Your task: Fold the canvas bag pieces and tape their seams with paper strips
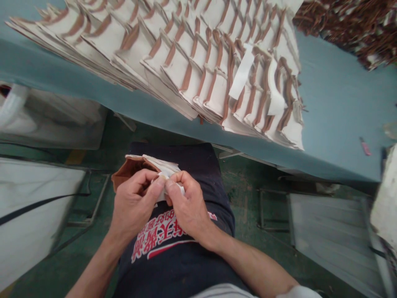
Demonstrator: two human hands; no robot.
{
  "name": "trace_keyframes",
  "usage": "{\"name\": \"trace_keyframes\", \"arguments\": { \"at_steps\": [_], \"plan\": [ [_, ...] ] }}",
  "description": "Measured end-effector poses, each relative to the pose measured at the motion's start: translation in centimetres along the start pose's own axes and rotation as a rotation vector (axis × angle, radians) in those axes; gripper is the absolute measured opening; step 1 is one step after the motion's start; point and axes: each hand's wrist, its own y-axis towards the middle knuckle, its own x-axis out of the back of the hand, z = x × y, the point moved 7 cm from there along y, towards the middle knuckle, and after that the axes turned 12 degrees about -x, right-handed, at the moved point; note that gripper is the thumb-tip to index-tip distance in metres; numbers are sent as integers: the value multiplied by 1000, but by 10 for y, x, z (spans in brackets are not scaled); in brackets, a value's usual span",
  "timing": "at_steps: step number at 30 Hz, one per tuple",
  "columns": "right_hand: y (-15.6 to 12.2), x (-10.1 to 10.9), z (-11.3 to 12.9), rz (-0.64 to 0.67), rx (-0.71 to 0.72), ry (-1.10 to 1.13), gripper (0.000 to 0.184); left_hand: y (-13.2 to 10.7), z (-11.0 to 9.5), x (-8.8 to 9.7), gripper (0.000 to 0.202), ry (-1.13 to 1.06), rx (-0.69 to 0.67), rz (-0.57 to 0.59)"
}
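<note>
A folded piece of brown material with a white backing (123, 173) is held over my lap, close to the apron. My left hand (135, 200) has closed on its near edge, thumb and fingers pinched together. Right beside it, my right hand (190, 203) pinches a white part of the same piece, and the two thumbs nearly meet. The fingers hide the spot between them, so I cannot make out any small thing there. A dark apron (198, 165) with red and white lettering lies under both hands.
Overlapping rows of similar white and brown pieces (173, 62) cover much of the blue-green table (335, 95), with loose white strips (243, 72) on top. Brown scraps (350, 25) are heaped at the far right. A small pink tool (365, 146) lies near the table's right end.
</note>
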Motion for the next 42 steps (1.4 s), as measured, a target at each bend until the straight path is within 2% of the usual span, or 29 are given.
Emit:
{"name": "trace_keyframes", "arguments": {
  "at_steps": [3, 8, 12, 18, 24, 27, 30, 33, 37, 39, 42],
  "plan": [
    [-4, -3, 0, 71, -70, 9, 28, -2, 8, 7, 32, -10, -7, -52],
    [-23, 11, 1, 177, -134, -246, 25, -5, 13, 26, 32, 5, -62, -170],
    [-35, 30, -4, 205, -147, -269, 37, -4, 5, 26, 29, -25, -114, -113],
    [-29, 49, -4, 52, 62, -328, 37, -4, -8, 20, 27, -88, -166, -72],
    [-24, 64, -17, 74, 169, -468, 33, -6, -22, 26, 23, -20, -242, -114],
    [-24, 76, -5, 15, 275, -536, 29, -4, -33, 29, 25, 72, -313, -109],
    [-21, 83, 17, -74, 343, -499, 24, 0, -39, 27, 29, 115, -316, -68],
    [-15, 73, 40, -36, 380, -422, 22, 1, -41, 26, 32, 148, -283, -33],
    [-5, 47, 62, 111, 462, -420, 42, -6, -39, 27, 36, 180, -252, -25],
    [1, 37, 62, 167, 452, -438, 44, -10, -35, 30, 36, 191, -236, -44],
    [5, 32, 43, 256, 345, -470, 33, -10, -30, 36, 37, 202, -227, -81]
  ]
}}
